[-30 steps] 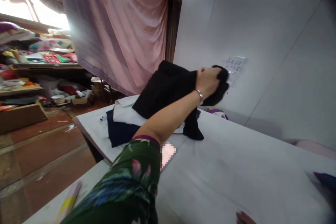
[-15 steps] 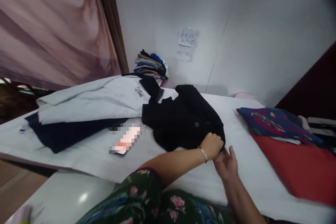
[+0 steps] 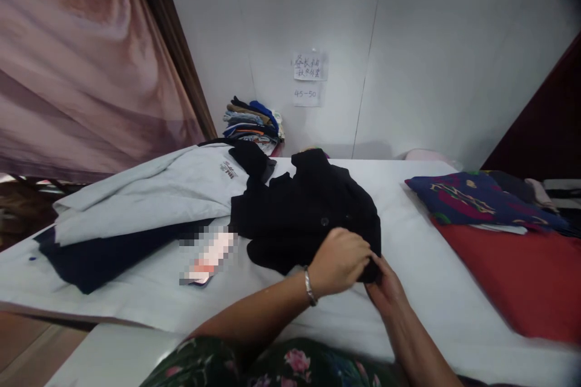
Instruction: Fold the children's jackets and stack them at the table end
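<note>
A black buttoned jacket (image 3: 295,214) lies bunched on the white-covered table (image 3: 272,308) in front of me. My left hand (image 3: 341,261), with a bracelet at the wrist, is closed over its near edge, fingers curled into the cloth. At the jacket's near right corner, my right hand (image 3: 384,284) pinches the fabric with the thumb on top; its other fingers are partly hidden beneath. To the left lies a light grey garment (image 3: 149,193) with small lettering, over a dark navy piece (image 3: 109,260).
A phone (image 3: 211,260), its screen blurred out, rests left of the jacket. Folded clothes (image 3: 252,123) are stacked by the wall. On the right are a patterned blue garment (image 3: 472,199) and a red one (image 3: 512,278). Handwritten paper notes (image 3: 309,66) hang on the wall.
My left hand has shifted left and toward me along the jacket's near edge. My right hand has closed from spread fingers onto the corner, which is pulled slightly nearer. The view has turned slightly.
</note>
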Demonstrator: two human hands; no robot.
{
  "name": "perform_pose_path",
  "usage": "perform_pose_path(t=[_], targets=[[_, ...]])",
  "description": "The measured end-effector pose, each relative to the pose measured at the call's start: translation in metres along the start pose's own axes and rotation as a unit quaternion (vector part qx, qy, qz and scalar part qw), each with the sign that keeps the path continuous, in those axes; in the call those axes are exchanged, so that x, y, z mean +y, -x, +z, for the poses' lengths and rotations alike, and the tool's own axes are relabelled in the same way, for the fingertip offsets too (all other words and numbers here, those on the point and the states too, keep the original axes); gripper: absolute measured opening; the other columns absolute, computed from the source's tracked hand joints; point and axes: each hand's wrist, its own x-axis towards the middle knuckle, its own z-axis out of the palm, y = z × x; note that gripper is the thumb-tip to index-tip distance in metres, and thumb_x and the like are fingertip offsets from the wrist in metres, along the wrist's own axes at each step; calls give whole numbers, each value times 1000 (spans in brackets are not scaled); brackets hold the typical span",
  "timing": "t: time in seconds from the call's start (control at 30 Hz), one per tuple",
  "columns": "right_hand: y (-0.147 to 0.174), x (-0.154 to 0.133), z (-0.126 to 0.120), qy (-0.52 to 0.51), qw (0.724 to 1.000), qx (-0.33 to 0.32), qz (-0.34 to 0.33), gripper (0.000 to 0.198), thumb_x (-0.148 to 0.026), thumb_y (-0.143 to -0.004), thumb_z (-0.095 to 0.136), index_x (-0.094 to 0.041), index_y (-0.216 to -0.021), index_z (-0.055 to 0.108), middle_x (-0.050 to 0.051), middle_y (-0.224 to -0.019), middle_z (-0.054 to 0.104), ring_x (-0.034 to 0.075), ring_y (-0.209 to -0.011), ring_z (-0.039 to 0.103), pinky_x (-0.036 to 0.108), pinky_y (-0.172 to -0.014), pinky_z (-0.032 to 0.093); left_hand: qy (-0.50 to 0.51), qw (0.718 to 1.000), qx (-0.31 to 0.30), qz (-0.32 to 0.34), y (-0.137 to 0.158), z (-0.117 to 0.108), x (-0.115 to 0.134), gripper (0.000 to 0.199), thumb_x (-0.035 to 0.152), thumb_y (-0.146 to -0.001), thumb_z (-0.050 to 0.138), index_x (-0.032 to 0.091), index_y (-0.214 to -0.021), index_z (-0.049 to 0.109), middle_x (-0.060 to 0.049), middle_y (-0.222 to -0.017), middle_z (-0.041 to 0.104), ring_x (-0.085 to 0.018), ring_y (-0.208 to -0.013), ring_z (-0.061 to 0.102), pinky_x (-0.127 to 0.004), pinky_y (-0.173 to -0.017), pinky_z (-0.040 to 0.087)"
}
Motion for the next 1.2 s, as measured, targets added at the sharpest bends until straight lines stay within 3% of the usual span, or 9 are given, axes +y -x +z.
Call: perform_pose_path(t=[0.1, 0.23, 0.47, 0.6, 0.7, 0.83, 0.93, 1.03, 1.2], targets=[[0, 1, 2, -20, 998, -13, 54, 41, -21, -70, 74, -21, -110, 66, 1, -98, 73, 16, -91, 68, 27, -85, 54, -36, 986, 64, -147, 11, -25, -31, 31, 37, -90, 50, 27, -117, 60, -5, -125, 62, -21, -121, 49, -42, -106, 27], [4, -3, 6, -15, 1000, -5, 24, 55, -18, -65, 76, -27, -118, 62, 0, -105, 72, 16, -94, 67, 29, -90, 53, -48, 962, 36, -265, 34, -22, -52, 41, 48, -90, 47, 23, -119, 59, -8, -122, 63, -23, -112, 55, -41, -97, 37], [5, -16, -10, -37, 995, 81, -35, 44, -18, -64, 69, -32, -105, 69, -1, -110, 70, 19, -93, 68, 32, -91, 52, -36, 982, -69, -174, 44, 7, -6, 52, 64, -84, 45, 17, -91, 67, -9, -88, 68, -24, -84, 62, -36, -75, 46], [4, -19, -22, 16, 995, 86, -55, 45, -18, -62, 70, -30, -105, 70, 0, -108, 71, 19, -89, 69, 30, -86, 54, 53, 980, -106, -163, 40, 7, -6, 38, 56, -83, 54, 22, -88, 68, -3, -89, 70, -19, -81, 65, -29, -69, 47], [11, -25, -26, 82, 993, 60, -62, 53, -22, -61, 76, -27, -113, 67, 2, -104, 72, 19, -88, 69, 26, -80, 55, 105, 969, -44, -217, 39, -9, -26, 25, 45, -86, 55, 25, -90, 69, 2, -88, 71, -15, -81, 65, -25, -70, 47], [20, -34, -33, 151, 987, 27, -55, 58, -28, -62, 78, -25, -118, 65, 3, -107, 71, 22, -102, 65, 26, -86, 52, 63, 956, 75, -277, 35, -34, -62, 25, 41, -87, 52, 25, -98, 68, 1, -92, 70, -16, -84, 64, -26, -74, 46], [20, -43, -42, 207, 977, 14, -43, 57, -35, -65, 77, -26, -119, 64, 3, -116, 68, 24, -113, 59, 29, -92, 50, 11, 942, 69, -330, 31, -39, -88, 35, 48, -88, 49, 21, -103, 67, -5, -99, 69, -20, -89, 64, -29, -76, 47], [12, -58, -44, 297, 951, 62, -56, 60, -47, -70, 72, -30, -126, 58, 1, -130, 60, 25, -123, 52, 32, -94, 50, 9, 926, 40, -376, 23, -30, -114, 54, 59, -87, 45, 16, -115, 61, -12, -117, 64, -25, -102, 62, -31, -83, 46], [-26, -89, -29, 404, 907, 80, -89, 74, -56, -74, 65, -27, -139, 44, 8, -144, 46, 27, -126, 48, 36, -93, 50, 180, 863, 76, -466, 3, -7, -153, 79, 67, -79, 51, 11, -134, 44, -20, -136, 51, -32, -124, 50, -36, -99, 39]])
